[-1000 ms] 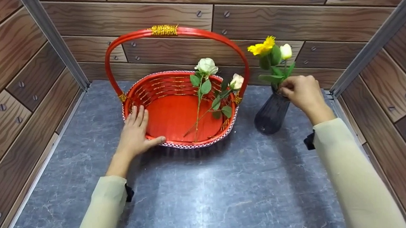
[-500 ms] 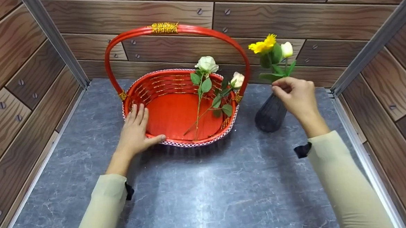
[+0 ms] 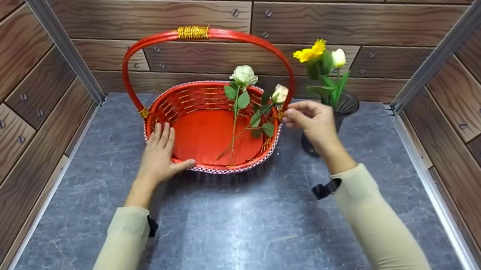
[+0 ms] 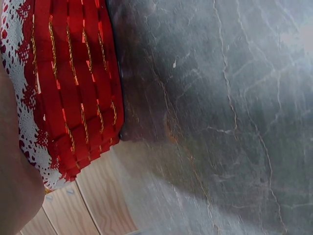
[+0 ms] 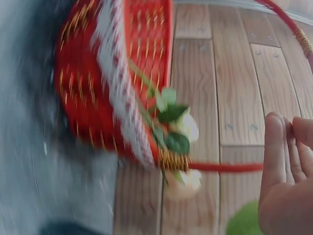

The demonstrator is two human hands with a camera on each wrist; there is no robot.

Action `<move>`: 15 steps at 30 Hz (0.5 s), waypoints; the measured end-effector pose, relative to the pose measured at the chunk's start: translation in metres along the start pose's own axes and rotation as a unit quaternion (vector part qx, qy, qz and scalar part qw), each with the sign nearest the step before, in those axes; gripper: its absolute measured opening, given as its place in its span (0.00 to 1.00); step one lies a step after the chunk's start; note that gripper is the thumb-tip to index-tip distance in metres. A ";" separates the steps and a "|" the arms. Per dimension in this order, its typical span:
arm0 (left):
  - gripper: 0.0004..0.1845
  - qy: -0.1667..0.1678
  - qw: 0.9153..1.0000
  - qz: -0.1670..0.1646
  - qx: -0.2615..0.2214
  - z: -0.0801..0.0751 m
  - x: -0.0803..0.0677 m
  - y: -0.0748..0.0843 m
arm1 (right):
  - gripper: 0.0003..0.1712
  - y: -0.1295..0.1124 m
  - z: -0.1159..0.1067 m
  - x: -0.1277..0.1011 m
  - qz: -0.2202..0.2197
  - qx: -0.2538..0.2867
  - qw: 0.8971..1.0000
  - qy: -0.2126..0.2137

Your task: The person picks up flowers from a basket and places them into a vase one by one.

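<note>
Head view: left hand (image 3: 158, 153) lay flat, fingers straight, on the red basket (image 3: 209, 169) rim. Right hand (image 3: 312, 121), fingers loosely extended and empty, was beside the white roses (image 3: 243, 75) leaning in the basket, vase (image 3: 346, 104) behind.

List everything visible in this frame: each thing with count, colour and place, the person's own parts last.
basket: one, red with gold trim and white lace rim, centre of table.
white roses: two, green-leaved, stems in the basket, leaning on its right rim.
vase: one, dark ribbed, right of the basket.
flowers in vase: one yellow, one white bud.
table: one, grey marbled.
walls: brown wood-look panels with screws, on three sides.
left hand: flat on the basket's near-left rim.
right hand: empty, beside the basket's right rim, in front of the vase.
</note>
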State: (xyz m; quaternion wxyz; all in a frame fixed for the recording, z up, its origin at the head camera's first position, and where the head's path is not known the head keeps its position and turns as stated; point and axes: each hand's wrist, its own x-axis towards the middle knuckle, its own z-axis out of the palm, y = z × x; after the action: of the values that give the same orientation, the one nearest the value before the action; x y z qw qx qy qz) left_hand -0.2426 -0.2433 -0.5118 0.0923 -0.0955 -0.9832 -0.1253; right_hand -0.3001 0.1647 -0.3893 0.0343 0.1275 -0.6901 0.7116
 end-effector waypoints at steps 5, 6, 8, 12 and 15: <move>0.64 0.000 1.000 -0.002 -0.002 0.000 -0.001 -0.001 | 0.16 0.013 0.024 0.000 0.064 0.071 0.995 -0.022; 0.64 0.002 1.000 -0.001 -0.001 0.001 -0.001 -0.001 | 0.16 0.016 0.029 0.000 0.076 0.078 0.994 -0.025; 0.64 0.004 1.000 -0.001 -0.003 0.001 -0.001 -0.001 | 0.17 0.022 0.037 0.002 0.099 0.095 0.990 -0.029; 0.64 0.008 1.000 -0.003 -0.008 0.002 0.000 0.000 | 0.17 0.034 0.053 0.005 0.143 0.129 0.981 -0.023; 0.64 0.009 1.000 -0.004 -0.010 0.001 -0.001 0.000 | 0.19 0.041 0.064 0.008 0.169 0.150 0.974 -0.018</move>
State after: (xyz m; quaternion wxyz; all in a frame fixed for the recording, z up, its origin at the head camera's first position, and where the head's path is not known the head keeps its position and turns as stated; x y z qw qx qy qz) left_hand -0.2422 -0.2427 -0.5131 0.0999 -0.0917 -0.9813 -0.1367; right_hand -0.3084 0.0986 -0.4264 -0.1184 0.0249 -0.5876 0.8000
